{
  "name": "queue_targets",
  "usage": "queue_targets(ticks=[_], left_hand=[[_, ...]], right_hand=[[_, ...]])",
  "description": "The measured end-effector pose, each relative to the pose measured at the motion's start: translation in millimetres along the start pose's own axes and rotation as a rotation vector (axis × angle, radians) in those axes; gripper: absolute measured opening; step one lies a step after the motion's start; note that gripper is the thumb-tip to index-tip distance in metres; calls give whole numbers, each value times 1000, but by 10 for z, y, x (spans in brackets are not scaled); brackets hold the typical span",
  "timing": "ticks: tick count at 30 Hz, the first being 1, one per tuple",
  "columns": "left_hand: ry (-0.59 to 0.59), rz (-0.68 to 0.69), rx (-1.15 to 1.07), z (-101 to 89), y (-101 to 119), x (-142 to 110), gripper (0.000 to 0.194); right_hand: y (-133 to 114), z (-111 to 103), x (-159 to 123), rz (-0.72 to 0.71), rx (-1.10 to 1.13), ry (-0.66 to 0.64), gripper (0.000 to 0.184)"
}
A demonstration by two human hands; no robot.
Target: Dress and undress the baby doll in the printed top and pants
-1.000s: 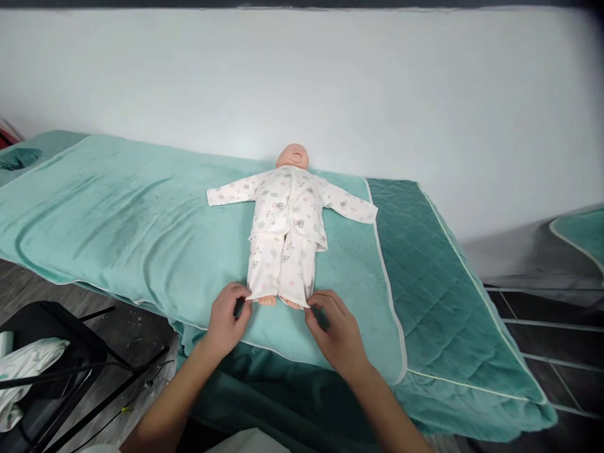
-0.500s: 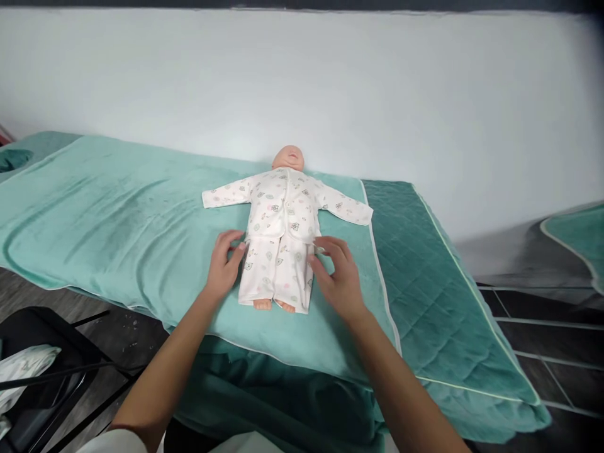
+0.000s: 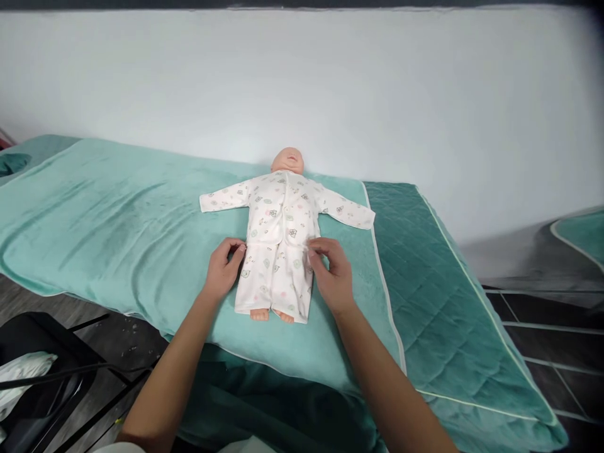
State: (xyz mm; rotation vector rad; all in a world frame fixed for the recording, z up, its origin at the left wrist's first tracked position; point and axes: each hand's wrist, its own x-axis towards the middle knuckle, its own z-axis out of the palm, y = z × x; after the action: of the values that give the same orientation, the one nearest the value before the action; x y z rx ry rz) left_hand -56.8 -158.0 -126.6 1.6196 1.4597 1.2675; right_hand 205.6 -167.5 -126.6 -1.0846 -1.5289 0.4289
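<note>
Lying on its back, the doll [image 3: 287, 161] wears a white printed jacket [image 3: 284, 207] and trousers [image 3: 259, 274], its bare toes showing. One second ago you held the trousers' lower ends; now your left hand [image 3: 221, 269] and right hand [image 3: 336, 275] pinch the jacket's hem at both sides. Beneath is a smooth green sheet [image 3: 141, 239]; behind, a pale wall [image 3: 292, 82].

No readable text, brand, number or sign anywhere. Closest thing to markings: small printed motifs on the white, long-sleeved cloth jacket [image 3: 264, 214] and the matching white cloth trousers [image 3: 257, 277], near the far and near edges, respectively, of the light-green plush bed cover [image 3: 117, 220]. Too small to make out any lettering in them. Pale, patterned cloth [image 3: 33, 363] on the black chair [image 3: 28, 330]: same, nothing legible.
</note>
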Motion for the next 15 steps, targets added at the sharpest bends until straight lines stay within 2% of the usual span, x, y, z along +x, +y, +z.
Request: queue_targets(ticks=[5,9,12,15], left_hand=[[11,-19,-20,22,-20,9,23],[120,-13,-15,-50,-42,-76,22],[266,43,81,-325,-147,-263,20],[487,77,249,-876,-417,-539,17]], right_hand=[[93,-1,13,262,70,24,23],[158,-77,13,417,164,170,30],[191,-185,-26,524,203,263,33],[171,-261,-102,565,219,276,30]])
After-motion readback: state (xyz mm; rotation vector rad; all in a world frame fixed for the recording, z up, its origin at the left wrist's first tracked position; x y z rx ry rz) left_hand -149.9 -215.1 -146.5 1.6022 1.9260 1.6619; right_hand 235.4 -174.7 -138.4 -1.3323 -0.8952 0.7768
